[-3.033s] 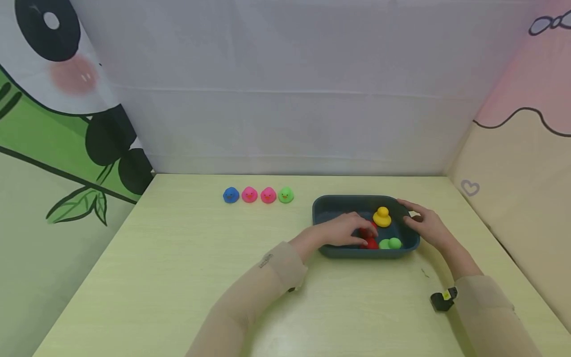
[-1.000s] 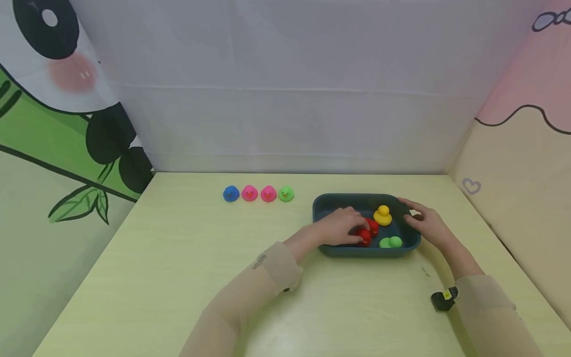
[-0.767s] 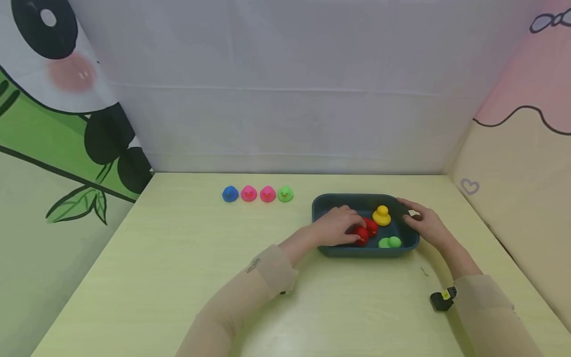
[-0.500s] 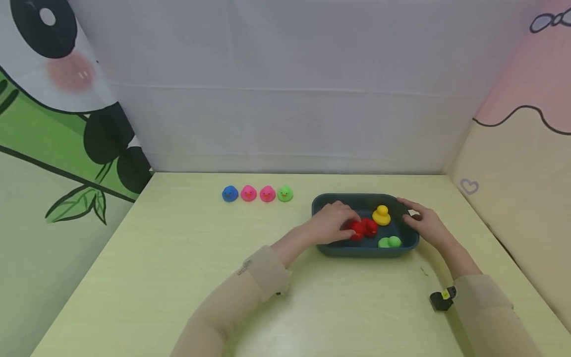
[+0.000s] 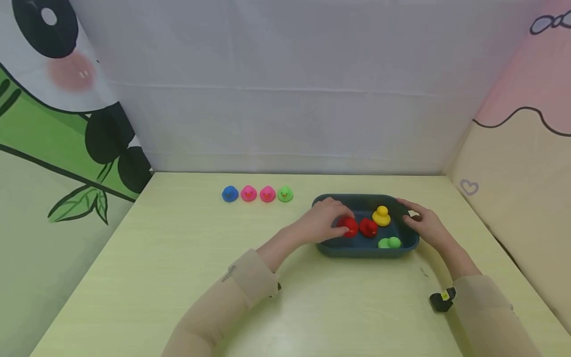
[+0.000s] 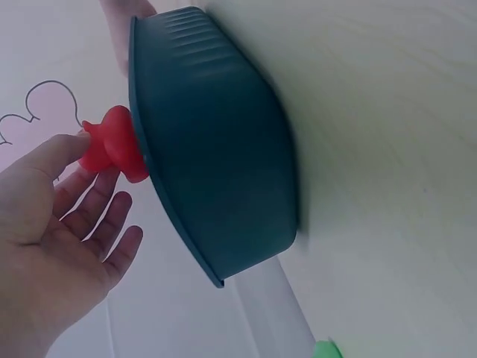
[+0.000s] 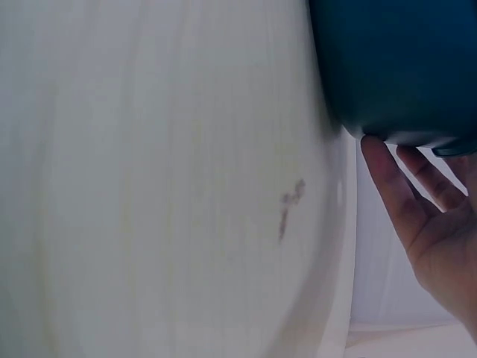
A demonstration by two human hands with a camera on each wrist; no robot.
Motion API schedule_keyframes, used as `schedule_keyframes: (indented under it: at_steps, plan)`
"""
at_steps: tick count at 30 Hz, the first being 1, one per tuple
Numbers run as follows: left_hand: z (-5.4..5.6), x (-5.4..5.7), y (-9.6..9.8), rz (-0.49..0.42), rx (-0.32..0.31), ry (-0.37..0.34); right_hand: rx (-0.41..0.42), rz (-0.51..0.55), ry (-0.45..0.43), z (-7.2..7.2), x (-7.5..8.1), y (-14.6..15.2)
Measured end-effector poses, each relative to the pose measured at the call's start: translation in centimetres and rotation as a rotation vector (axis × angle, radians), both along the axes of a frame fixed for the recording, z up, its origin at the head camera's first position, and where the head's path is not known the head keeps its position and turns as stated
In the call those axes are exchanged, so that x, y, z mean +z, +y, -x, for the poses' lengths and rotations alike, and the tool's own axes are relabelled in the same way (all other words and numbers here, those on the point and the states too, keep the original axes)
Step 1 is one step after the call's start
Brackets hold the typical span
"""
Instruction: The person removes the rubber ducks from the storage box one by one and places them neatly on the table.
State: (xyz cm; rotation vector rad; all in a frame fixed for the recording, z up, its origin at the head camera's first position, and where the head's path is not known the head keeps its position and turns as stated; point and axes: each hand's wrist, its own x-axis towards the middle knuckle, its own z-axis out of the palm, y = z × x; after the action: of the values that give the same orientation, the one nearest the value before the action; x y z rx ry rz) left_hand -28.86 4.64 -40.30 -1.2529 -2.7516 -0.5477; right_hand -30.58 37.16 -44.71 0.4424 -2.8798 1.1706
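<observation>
One yellow toy duck, one bright-green duck, one glossy red duck, all inside dark teal rounded-rectangular tray. Second red duck pinched in left grip, over tray's left end. Right grip grasping right rim, some fingers hidden. Lettering on beige left sleeve illegible.

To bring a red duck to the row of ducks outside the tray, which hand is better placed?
Probably the left hand: it pinches one red duck and is nearer the row. The right hand holds the tray's opposite end.
</observation>
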Motion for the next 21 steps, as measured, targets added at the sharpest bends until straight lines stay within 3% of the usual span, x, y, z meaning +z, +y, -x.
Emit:
schedule_keyframes:
  at_steps: [21]
  plan:
    - [-1.9, 2.1, -3.9, -0.162, -0.042, -0.037, 0.007, 0.0, 0.032, 0.1, -0.4, -0.1]
